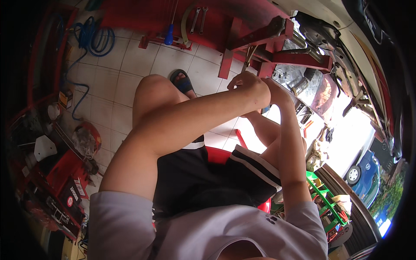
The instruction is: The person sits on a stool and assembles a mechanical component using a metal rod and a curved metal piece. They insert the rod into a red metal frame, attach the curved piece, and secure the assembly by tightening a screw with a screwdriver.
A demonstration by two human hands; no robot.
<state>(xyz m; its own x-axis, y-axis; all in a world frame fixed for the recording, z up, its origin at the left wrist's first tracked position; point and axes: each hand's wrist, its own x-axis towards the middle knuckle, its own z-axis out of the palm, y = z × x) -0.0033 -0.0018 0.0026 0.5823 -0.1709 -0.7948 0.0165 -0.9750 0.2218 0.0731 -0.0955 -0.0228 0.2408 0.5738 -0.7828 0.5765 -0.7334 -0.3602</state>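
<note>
A slim, dull tan-and-grey metal piece (248, 58) shows just beyond the left hand (247, 84), narrow and rod-like, its lower end hidden by the knuckles. Its long axis runs away from the person, leaning slightly right, and its upper end points toward the thick, red-painted metal frame (260, 37) with projecting arms. The piece lies in front of that frame in view; whether it touches the frame, I cannot tell. The left hand is curled, and the right hand (277, 91) sits bent close against it on its right — what either one is clamped on is hidden. Beyond the right hand lies a silvery, raised-pattern metal sheet (284, 76), and white square floor tiles (110, 78) spread left.
</note>
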